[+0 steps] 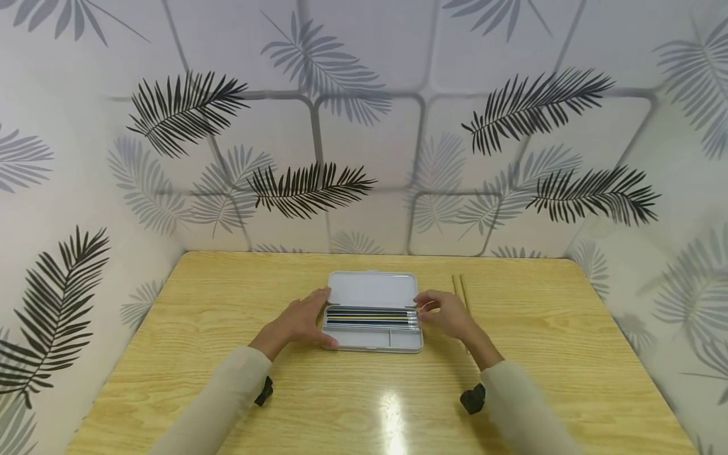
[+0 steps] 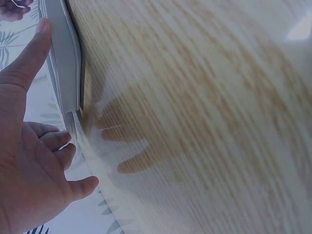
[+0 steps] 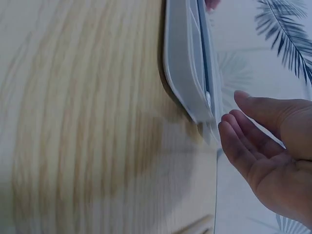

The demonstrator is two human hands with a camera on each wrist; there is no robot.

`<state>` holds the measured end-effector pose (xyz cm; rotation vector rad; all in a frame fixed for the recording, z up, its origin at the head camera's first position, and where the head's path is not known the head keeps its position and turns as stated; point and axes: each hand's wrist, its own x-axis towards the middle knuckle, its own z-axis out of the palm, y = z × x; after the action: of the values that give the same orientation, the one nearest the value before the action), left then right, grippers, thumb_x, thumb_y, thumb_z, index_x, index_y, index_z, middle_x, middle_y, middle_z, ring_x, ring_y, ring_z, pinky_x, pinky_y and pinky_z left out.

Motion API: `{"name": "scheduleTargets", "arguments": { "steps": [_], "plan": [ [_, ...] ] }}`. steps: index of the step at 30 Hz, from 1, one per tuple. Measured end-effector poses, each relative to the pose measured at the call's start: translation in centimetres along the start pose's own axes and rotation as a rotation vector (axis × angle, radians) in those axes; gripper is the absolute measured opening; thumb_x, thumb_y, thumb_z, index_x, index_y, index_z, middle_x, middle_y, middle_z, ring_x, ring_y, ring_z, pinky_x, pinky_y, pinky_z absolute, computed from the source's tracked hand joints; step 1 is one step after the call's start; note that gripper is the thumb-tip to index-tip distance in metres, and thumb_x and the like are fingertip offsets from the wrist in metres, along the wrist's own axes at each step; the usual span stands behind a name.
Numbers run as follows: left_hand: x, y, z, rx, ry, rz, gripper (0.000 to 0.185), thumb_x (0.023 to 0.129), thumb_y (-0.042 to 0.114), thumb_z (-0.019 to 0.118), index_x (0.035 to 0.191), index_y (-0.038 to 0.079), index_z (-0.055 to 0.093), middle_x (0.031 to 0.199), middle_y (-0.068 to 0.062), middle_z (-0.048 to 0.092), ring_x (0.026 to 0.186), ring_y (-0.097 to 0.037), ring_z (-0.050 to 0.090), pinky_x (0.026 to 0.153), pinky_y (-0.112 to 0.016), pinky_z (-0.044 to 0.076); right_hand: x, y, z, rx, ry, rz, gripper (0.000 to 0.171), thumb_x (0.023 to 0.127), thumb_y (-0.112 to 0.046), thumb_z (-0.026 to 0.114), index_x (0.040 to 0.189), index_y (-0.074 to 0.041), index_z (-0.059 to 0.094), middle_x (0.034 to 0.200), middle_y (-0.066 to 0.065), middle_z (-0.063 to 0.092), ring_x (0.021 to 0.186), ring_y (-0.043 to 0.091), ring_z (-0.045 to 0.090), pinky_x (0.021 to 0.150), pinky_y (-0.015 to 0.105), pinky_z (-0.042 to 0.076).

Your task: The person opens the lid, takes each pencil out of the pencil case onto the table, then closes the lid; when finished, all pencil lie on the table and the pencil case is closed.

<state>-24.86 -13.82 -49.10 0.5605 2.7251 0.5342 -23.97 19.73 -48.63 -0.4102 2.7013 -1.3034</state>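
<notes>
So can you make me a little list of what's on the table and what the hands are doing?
Table: wooden table, leaf-pattern walls around it
Box: white pencil case, lid open, lying flat
Inside: row of pencils in the long compartment
Beside it: two loose pencils to its right
Left hand: open, resting against the case's left edge
Right hand: at the case's right edge, fingers loosely bent, no grip visible

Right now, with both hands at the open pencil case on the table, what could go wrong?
1. The left hand only rests flat against the white plastic pencil case, so the case may slide on the glossy wooden table.
2. The pencils lie packed tightly; the fingers of the right hand could knock them out.
3. The two thin wooden sticks beside that hand might get brushed away.
</notes>
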Motion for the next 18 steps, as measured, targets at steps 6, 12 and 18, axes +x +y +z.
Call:
{"name": "scheduleTargets", "arguments": {
  "steps": [6, 12, 18],
  "plan": [
    [0.1, -0.2, 0.2, 0.005, 0.006, 0.009, 0.123, 0.063, 0.061, 0.079, 0.152, 0.006, 0.016, 0.159, -0.010, 0.020, 0.147, -0.027, 0.019, 0.117, -0.054, 0.020, 0.7, -1.2, 1.7, -0.026, -0.156, -0.039, 0.021, 0.083, -0.003, 0.070, 0.103, -0.002, 0.067, 0.097, 0.010, 0.072, 0.091, 0.021, 0.067, 0.082, 0.036, 0.054],
    [0.0, -0.2, 0.1, 0.006, 0.008, 0.006, 0.124, 0.061, 0.063, 0.079, 0.152, 0.007, 0.016, 0.159, -0.010, 0.020, 0.147, -0.027, 0.019, 0.117, -0.054, 0.020, 0.8, -2.3, 2.4, -0.031, -0.247, -0.019, 0.017, 0.084, -0.001, 0.069, 0.101, -0.003, 0.068, 0.098, 0.011, 0.072, 0.091, 0.019, 0.067, 0.081, 0.034, 0.055],
    [0.1, -0.2, 0.1, 0.001, 0.009, 0.010, 0.124, 0.061, 0.062, 0.079, 0.152, 0.006, 0.017, 0.159, -0.010, 0.020, 0.147, -0.027, 0.019, 0.117, -0.054, 0.020, 1.1, -2.5, 2.9, -0.107, -0.268, -0.086, 0.015, 0.083, 0.001, 0.068, 0.097, -0.003, 0.069, 0.095, 0.008, 0.071, 0.085, 0.013, 0.062, 0.074, 0.024, 0.052]
  ]
}}
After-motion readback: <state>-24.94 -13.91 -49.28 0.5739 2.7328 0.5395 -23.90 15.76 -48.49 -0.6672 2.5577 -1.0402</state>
